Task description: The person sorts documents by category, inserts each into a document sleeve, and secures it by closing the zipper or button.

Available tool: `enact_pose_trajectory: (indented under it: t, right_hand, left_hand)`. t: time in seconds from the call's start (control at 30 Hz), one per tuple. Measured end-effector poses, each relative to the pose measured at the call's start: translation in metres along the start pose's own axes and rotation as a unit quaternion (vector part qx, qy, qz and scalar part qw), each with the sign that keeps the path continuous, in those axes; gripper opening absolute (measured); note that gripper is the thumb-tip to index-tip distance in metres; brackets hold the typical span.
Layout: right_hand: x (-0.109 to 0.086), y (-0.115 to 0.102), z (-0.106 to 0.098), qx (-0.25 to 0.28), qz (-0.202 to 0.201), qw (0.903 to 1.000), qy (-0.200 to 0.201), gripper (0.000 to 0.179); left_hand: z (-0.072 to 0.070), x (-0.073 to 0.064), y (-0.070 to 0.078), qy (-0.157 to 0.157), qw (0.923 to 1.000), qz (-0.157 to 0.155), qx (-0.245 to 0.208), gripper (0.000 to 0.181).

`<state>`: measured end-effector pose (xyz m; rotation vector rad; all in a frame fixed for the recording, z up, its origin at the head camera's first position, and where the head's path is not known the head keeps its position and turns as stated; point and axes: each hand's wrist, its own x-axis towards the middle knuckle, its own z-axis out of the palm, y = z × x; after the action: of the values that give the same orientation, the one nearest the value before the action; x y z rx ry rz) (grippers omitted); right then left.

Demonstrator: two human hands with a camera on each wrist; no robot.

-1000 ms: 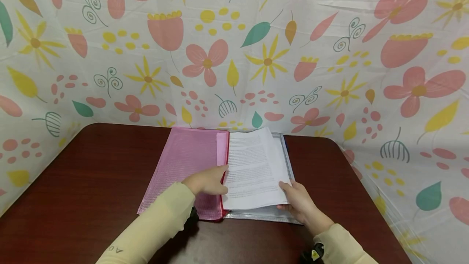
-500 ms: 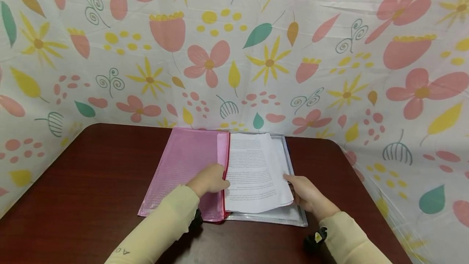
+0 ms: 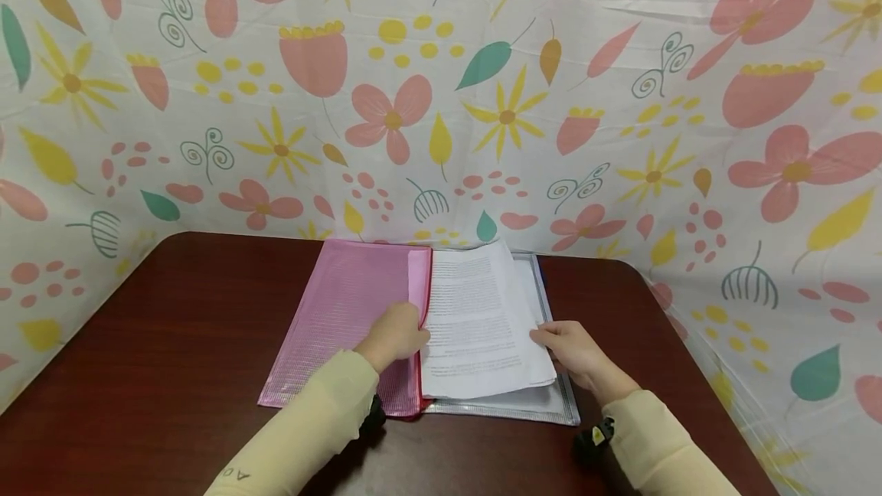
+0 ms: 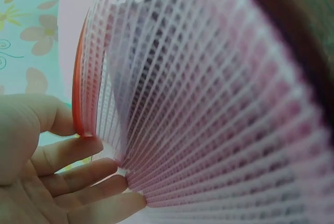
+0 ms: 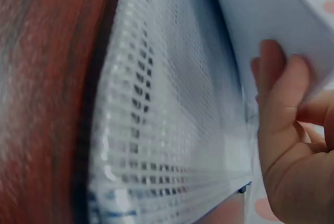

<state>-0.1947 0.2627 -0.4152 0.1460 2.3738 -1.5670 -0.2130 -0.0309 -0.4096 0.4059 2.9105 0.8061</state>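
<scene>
A pink mesh zip folder [image 3: 344,305] lies on the left, its red zipper edge [image 4: 78,83] toward the middle. My left hand [image 3: 393,335] holds that edge between thumb and fingers; the left wrist view shows the mesh bowed up from it. To its right, printed white sheets [image 3: 468,327] overlap a clear mesh zip folder [image 3: 569,404] with a grey-blue border. My right hand [image 3: 575,350] pinches the sheets by their right edge, thumb on top. In the right wrist view the sheets [image 5: 255,10] stand raised off the clear folder, with fingers [image 5: 289,83] behind them.
Both folders lie on a dark reddish-brown table [image 3: 172,343] with rounded far corners. A white cloth [image 3: 441,98] printed with flowers and leaves hangs right behind the table and along its sides.
My left hand has drawn its outstretched fingers in around the pink folder's red edge. My right hand has moved from the sheets' lower corner up their right edge. The sheets have shifted slightly.
</scene>
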Motion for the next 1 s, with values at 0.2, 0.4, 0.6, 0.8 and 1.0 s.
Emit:
enact_pose_trajectory:
  t: [0.2,0.4,0.6,0.8,1.0]
  right_hand:
    - [-0.007,-0.002,0.004,0.07,0.004,0.996,0.055,0.05]
    - [-0.012,-0.007,0.018,0.076,-0.019,0.9884,0.129,0.044]
    - [-0.013,-0.01,0.026,0.088,-0.026,0.9841,0.152,0.039]
    - [-0.015,-0.01,0.029,0.112,-0.027,0.9837,0.138,0.04]
    - [-0.014,-0.009,0.032,0.129,-0.022,0.9839,0.121,0.038]
  left_hand:
    - [0.003,-0.003,0.005,0.034,0.9992,-0.019,-0.009,0.035]
    - [0.004,-0.006,0.009,0.063,0.9975,-0.03,-0.013,0.033]
    - [0.004,-0.008,0.011,0.075,0.9966,-0.029,-0.019,0.032]
    - [0.004,-0.008,0.01,0.083,0.9962,-0.02,-0.018,0.03]
    - [0.004,-0.01,0.009,0.088,0.9957,-0.002,-0.03,0.026]
